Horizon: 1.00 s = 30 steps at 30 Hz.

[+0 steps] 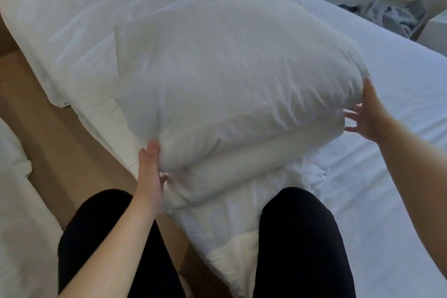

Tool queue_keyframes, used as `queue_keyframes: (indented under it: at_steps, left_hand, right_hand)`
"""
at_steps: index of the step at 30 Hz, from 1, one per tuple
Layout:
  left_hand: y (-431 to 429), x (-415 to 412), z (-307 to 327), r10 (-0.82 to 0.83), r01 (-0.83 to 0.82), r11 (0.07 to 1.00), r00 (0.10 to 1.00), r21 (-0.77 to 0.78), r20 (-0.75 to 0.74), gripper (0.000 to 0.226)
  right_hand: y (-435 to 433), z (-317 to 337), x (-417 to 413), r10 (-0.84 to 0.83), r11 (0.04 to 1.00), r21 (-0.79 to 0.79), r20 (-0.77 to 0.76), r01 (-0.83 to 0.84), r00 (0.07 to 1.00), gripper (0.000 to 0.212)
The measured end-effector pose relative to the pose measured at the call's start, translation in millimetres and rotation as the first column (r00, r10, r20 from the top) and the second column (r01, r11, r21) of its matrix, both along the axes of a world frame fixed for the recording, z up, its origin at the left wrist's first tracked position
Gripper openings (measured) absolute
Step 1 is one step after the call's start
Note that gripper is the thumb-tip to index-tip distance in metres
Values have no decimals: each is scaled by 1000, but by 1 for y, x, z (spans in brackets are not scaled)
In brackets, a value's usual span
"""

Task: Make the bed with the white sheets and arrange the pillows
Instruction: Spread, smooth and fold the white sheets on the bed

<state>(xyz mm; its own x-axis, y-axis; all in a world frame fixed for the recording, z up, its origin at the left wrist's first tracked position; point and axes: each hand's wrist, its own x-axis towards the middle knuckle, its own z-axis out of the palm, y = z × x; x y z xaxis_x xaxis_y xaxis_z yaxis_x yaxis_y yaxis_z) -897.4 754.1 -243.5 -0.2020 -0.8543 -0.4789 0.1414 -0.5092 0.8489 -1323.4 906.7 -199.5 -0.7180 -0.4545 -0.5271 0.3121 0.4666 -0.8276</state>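
Pillow [232,75] sits between left hand [150,172] and right hand [367,113] (both flat-palmed).

Your left hand [150,172] is flat, fingers together and pointing up. Your right hand [365,113] is spread wide, palm inward. Both forearms reach forward over your black-clad knees.

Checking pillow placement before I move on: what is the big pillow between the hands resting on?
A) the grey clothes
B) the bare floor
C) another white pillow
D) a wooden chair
C: the big pillow sits stacked on another white pillow, with the left hand and right hand at its sides.
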Motion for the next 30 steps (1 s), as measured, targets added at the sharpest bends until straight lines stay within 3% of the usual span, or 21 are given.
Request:
queue_keyframes:
  at_steps: [2,4,6,7,10,13,16,19,20,24,27,30]
  left_hand:
    - [12,6,-11,67,-62,992,997,113,-46,72]
    - [22,3,-20,125,-121,972,992,199,-4,55]
    - [34,-6,-26,31,-58,986,985,156,170,40]
    - [40,-9,-32,-14,-21,992,961,123,275,43]
    - [55,-13,-40,5,-22,999,899,35,438,63]
    - [64,-18,-32,82,-41,993,908,-108,410,43]
    - [68,-19,-28,93,-14,979,919,-205,383,25]
    - [68,-16,-39,105,45,955,873,-293,477,10]
    - [67,-14,-43,136,26,954,853,-300,504,16]
    - [67,-10,-58,264,-55,920,819,-387,510,54]
    - [75,-12,-62,278,-112,931,835,-347,475,30]
    - [79,-15,-66,246,-94,944,838,-315,487,20]
  right_hand:
    - [9,-16,5,-32,992,-121,29,35,999,91]
    - [17,-38,11,-55,992,-111,-13,53,998,67]
    - [20,-56,17,-52,999,-17,-170,50,984,55]
    - [19,-60,18,-2,1000,29,-275,10,961,51]
    - [10,-61,10,176,976,195,-428,-99,887,52]
    - [-6,-53,-7,283,926,355,-437,-126,854,65]
    - [-16,-59,-14,229,970,181,-444,-164,866,71]
    - [-14,-69,-12,123,992,49,-490,-114,863,47]
    - [-13,-73,-14,89,996,27,-521,-88,849,43]
    - [-8,-88,-19,9,1000,10,-552,-4,834,51]
    - [3,-94,-24,64,996,-16,-536,-87,842,47]
    - [22,-94,-28,129,992,99,-675,-84,726,37]
